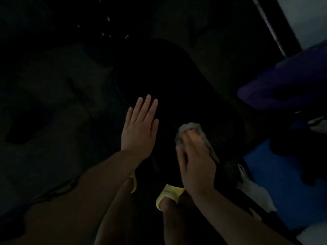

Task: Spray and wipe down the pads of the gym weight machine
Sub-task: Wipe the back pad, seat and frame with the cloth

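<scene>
One cloth lies under right-hand fingers.

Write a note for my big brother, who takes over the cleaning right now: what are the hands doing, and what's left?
Left hand: open, flat, fingers spread on the long black padded seat, bracing it.
Right hand: pressing a crumpled grey-white cloth onto the near, ribbed end of the pad.
No spray bottle in sight; the picture is too dark to tell whether the pad is wet.
Done: cannot tell how much has been wiped.
Left: probably wipe the far end of the pad, then any other pads.
</scene>
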{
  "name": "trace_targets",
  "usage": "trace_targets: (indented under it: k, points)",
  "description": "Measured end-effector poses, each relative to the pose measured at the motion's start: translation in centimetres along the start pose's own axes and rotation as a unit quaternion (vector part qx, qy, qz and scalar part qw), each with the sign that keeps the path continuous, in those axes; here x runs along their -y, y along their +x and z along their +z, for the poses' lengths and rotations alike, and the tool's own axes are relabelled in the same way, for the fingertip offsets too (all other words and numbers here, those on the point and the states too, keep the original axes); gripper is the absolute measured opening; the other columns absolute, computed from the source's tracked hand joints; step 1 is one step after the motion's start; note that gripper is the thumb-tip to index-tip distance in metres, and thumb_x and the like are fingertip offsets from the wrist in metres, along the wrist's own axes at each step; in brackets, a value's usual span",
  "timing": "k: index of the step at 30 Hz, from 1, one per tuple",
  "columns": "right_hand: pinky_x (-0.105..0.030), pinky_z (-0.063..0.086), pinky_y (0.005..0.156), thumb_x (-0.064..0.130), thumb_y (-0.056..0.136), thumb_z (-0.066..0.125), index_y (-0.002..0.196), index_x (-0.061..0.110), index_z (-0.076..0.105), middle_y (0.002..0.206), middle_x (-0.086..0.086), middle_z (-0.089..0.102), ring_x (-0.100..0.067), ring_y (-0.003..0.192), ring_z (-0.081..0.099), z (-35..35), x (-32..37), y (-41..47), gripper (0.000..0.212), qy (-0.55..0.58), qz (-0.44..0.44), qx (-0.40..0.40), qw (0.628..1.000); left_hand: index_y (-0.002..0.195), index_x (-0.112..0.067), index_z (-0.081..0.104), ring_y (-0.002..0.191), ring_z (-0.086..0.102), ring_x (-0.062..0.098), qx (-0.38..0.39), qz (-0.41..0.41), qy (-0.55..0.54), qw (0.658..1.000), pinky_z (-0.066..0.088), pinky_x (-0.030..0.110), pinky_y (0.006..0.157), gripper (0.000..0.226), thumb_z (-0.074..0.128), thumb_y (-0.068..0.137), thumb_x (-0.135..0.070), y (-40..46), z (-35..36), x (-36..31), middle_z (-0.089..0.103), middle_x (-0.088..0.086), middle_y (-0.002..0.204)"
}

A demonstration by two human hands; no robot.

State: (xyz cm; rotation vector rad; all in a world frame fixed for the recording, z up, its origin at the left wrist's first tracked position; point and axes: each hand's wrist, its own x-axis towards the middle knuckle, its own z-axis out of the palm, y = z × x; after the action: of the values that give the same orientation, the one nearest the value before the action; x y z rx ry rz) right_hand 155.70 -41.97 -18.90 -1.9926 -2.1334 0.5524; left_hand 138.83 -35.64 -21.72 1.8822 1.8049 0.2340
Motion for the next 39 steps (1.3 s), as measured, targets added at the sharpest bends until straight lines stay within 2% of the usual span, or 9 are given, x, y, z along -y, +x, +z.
trace_targets:
  k: [4, 9, 20, 25, 27, 30, 34, 36, 39]
  points:
    - [-0.038, 0.042, 0.104, 0.037, 0.094, 0.052, 0.126, 0.011, 0.063, 0.135, -0.004, 0.059, -0.016, 0.128, 0.049, -2.6, -4.3, 2.4, 0.042, -0.071, -0.254, 0.082, 0.961, 0.152, -0.027, 0.009, 0.144, -0.013, 0.004, -0.008, -0.013, -0.062, 0.998, -0.010, 0.025, 0.117, 0.053, 0.028, 0.103, -0.028, -0.8, -0.4, 0.2, -0.001, -0.011, 0.159]
    - [-0.033, 0.034, 0.114, 0.040, 0.098, 0.051, 0.134, 0.010, 0.056, 0.141, -0.003, 0.052, -0.015, 0.136, 0.040, -1.9, -3.3, 1.5, 0.047, 0.024, -0.094, 0.056, 0.994, 0.152, -0.027, 0.007, 0.143, -0.015, 0.003, -0.023, -0.051, -0.094, 0.994, -0.011, 0.024, 0.116, 0.054, 0.028, 0.103, -0.027, -1.7, 0.2, -0.4, -0.004, -0.012, 0.159]
    - [-0.024, 0.036, 0.108, 0.029, 0.095, 0.055, 0.135, 0.013, 0.056, 0.140, 0.001, 0.052, -0.010, 0.129, 0.046, -5.3, -1.5, 16.4, 0.043, 0.047, -0.254, 0.120, 0.959, 0.151, -0.015, 0.018, 0.148, 0.004, 0.016, -0.125, -0.268, -0.138, 0.945, 0.011, 0.039, 0.117, 0.055, 0.023, 0.098, -0.027, -6.5, 5.4, -9.3, 0.012, 0.001, 0.159]
    - [-0.014, 0.023, 0.108, 0.025, 0.095, 0.060, 0.133, 0.012, 0.059, 0.144, -0.005, 0.051, -0.014, 0.136, 0.044, 0.1, 6.1, 22.4, 0.040, 0.026, -0.340, 0.180, 0.923, 0.149, -0.016, 0.027, 0.146, 0.015, 0.017, -0.119, -0.202, -0.136, 0.963, 0.014, 0.038, 0.117, 0.052, 0.030, 0.097, -0.027, -7.0, 5.3, -8.2, 0.021, -0.001, 0.157]
    - [-0.026, 0.033, 0.110, 0.020, 0.093, 0.062, 0.119, 0.005, 0.068, 0.132, -0.012, 0.061, -0.023, 0.130, 0.052, 2.7, 8.3, 21.6, 0.031, 0.037, -0.369, 0.202, 0.907, 0.149, -0.016, 0.025, 0.146, 0.015, 0.015, -0.107, -0.178, -0.139, 0.968, 0.014, 0.035, 0.117, 0.053, 0.031, 0.097, -0.027, -7.3, 5.0, -7.8, 0.022, -0.002, 0.157]
    - [-0.038, 0.050, 0.090, 0.023, 0.088, 0.056, 0.089, 0.003, 0.076, 0.100, -0.017, 0.073, -0.030, 0.098, 0.070, 3.9, 8.3, 19.7, 0.028, 0.038, -0.558, 0.197, 0.805, 0.149, -0.017, 0.023, 0.146, 0.014, 0.013, -0.078, -0.153, -0.128, 0.977, 0.010, 0.030, 0.118, 0.054, 0.032, 0.097, -0.028, -7.5, 5.0, -7.3, 0.020, -0.004, 0.157]
    - [-0.039, 0.049, 0.094, 0.034, 0.090, 0.045, 0.105, 0.010, 0.073, 0.115, -0.010, 0.069, -0.026, 0.109, 0.065, 2.1, 8.5, 23.0, 0.040, -0.070, -0.690, 0.348, 0.631, 0.151, -0.021, 0.021, 0.146, 0.015, 0.013, -0.054, -0.142, -0.123, 0.981, 0.009, 0.029, 0.118, 0.054, 0.029, 0.098, -0.030, -7.5, 5.1, -6.9, 0.020, -0.007, 0.158]
    - [-0.035, 0.038, 0.102, 0.033, 0.090, 0.049, 0.107, 0.009, 0.072, 0.117, -0.011, 0.067, -0.027, 0.111, 0.064, 2.2, 9.1, 25.5, 0.037, -0.077, -0.667, 0.317, 0.670, 0.151, -0.022, 0.020, 0.146, 0.015, 0.013, -0.051, -0.141, -0.120, 0.981, 0.010, 0.029, 0.118, 0.055, 0.029, 0.098, -0.031, -7.5, 5.0, -7.0, 0.019, -0.008, 0.158]
    - [-0.030, 0.024, 0.112, 0.028, 0.092, 0.062, 0.113, 0.011, 0.071, 0.129, -0.009, 0.063, -0.022, 0.126, 0.054, 3.6, 8.9, 24.9, 0.028, -0.017, -0.521, 0.242, 0.818, 0.151, -0.022, 0.017, 0.146, 0.016, 0.013, -0.058, -0.141, -0.118, 0.981, 0.013, 0.030, 0.116, 0.057, 0.031, 0.096, -0.030, -7.4, 4.9, -7.1, 0.020, -0.008, 0.157]
